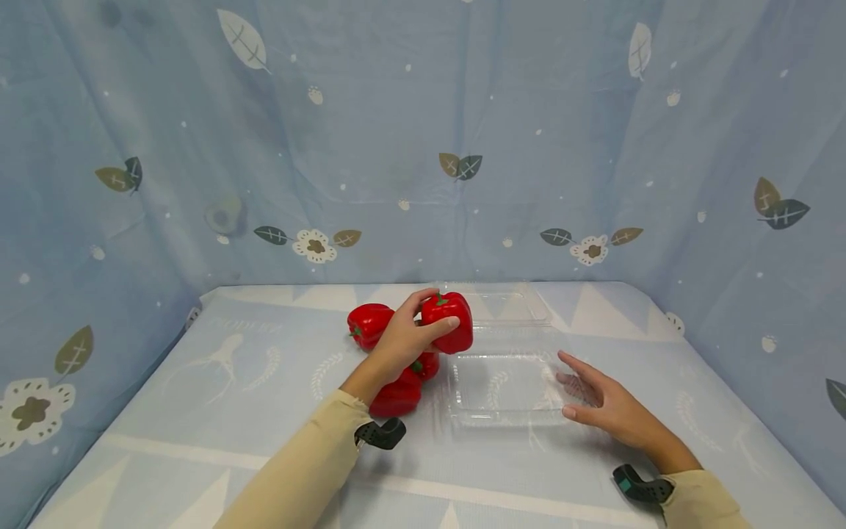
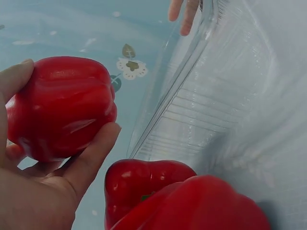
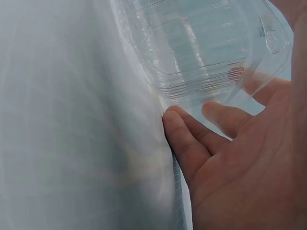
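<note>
Head view: left hand (image 1: 399, 339) holds red bell pepper (image 1: 449, 321) lifted just beside clear plastic clamshell tray (image 1: 505, 386), fingers (image 2: 91, 158) curled round its sides. Pepper likely firm, light, glossy skin — slippery; broad wrap across lobes best, not stem. Right hand (image 1: 604, 404) flat, fingers straight, touching tray's right edge — tray thin, flimsy, ribbed. Three more peppers (image 1: 370, 323) clustered on bench (image 1: 264, 411); soft pale-blue printed cloth.
</note>
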Tool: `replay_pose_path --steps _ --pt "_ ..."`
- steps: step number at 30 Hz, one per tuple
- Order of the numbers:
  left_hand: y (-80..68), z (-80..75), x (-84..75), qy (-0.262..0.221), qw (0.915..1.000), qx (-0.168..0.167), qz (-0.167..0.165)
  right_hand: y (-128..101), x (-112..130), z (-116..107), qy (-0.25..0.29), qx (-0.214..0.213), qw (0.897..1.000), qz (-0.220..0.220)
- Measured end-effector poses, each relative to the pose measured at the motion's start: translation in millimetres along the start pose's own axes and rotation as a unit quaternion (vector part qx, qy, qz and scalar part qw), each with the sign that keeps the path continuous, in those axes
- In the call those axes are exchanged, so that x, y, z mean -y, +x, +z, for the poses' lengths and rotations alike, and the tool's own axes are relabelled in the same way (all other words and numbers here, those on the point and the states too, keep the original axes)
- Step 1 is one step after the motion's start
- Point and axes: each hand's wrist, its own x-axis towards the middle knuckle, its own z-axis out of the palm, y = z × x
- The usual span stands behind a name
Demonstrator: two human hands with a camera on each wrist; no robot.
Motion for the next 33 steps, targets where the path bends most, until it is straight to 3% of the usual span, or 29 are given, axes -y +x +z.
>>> replay_pose_path --steps 10,20,33 --pt "4.9 5.1 -2.8 0.066 0.9977 0.012 -0.006 0 2 2 -0.035 0.002 0.999 -0.006" --pt "9.1 12.1 -8.8 0.092 0.9945 0.051 0.000 -1 4 -1 -0.068 -0.014 0.998 -0.005" --pt "16.4 22.1 -9.4 0.124 0.9911 0.045 -0.015 -1 4 -1 -0.054 -0.011 0.998 -0.003"
